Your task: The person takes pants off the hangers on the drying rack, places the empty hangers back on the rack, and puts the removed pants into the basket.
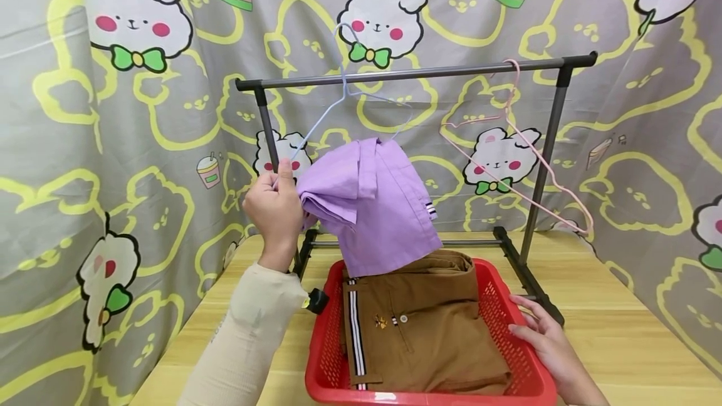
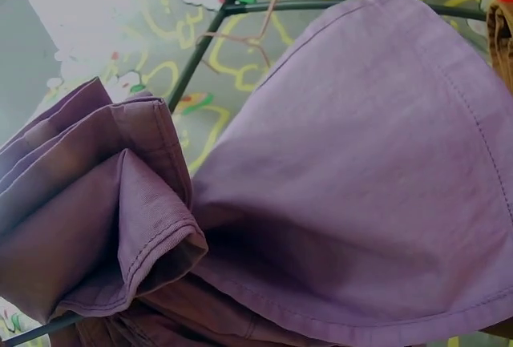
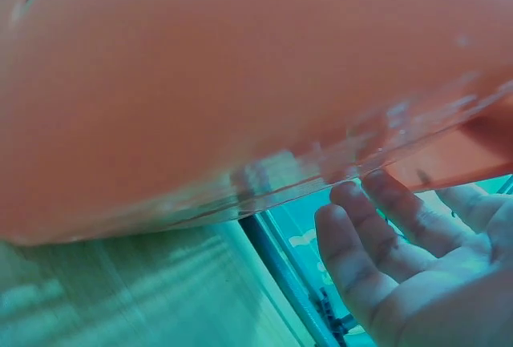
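My left hand [image 1: 274, 205] grips the left end of a light blue clothes hanger [image 1: 321, 119], its fingers curled around it. Purple trousers [image 1: 389, 205] hang folded over the hanger, bunched beside that hand. In the left wrist view the purple cloth [image 2: 361, 155] fills most of the picture, and the hand is out of sight. My right hand [image 1: 547, 343] touches the right rim of a red plastic basket [image 1: 318, 356], fingers loosely extended. The right wrist view shows its fingertips at the basket's edge. Folded brown trousers [image 1: 429, 331] with a striped side band lie inside the basket.
A dark metal clothes rack [image 1: 417, 72] stands on the wooden table [image 1: 626, 343] behind the basket. On its bar at the right hangs a pink hanger [image 1: 510, 118] with nothing on it. Patterned curtains [image 1: 169, 205] surround the table at the back and sides.
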A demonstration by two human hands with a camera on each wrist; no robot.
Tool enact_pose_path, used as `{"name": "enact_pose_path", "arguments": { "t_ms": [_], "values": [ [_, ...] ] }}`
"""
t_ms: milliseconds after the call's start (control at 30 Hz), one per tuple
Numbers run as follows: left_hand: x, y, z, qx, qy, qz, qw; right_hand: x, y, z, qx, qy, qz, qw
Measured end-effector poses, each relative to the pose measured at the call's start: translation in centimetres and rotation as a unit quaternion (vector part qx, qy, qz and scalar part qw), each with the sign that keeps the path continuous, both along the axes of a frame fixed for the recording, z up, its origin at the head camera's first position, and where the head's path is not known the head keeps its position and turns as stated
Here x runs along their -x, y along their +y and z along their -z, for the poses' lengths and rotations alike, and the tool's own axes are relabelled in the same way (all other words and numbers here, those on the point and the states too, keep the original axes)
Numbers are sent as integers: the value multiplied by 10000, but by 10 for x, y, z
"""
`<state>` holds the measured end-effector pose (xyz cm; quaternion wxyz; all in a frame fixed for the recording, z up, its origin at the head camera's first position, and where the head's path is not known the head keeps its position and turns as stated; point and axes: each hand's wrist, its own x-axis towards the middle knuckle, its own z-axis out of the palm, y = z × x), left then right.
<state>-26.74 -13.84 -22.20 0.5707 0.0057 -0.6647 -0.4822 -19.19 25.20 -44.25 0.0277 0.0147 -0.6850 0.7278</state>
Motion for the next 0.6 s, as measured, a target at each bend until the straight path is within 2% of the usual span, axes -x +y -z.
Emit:
{"name": "enact_pose_path", "arguments": {
  "t_ms": [200, 300, 433, 600],
  "values": [
    [0, 1, 4, 10, 41, -70, 10000, 0, 3, -8, -379, -138, 106, 9991],
    [0, 1, 5, -19, 71, -87, 9999, -1, 7, -12, -528, -77, 70, 9986],
    [-2, 2, 6, -22, 57, -52, 10000, -2, 15, -16, -723, 262, 38, 9970],
    [-2, 3, 10, -73, -7, 62, 10000, -3, 20, -27, -736, 713, 99, 9947]
  ]
}}
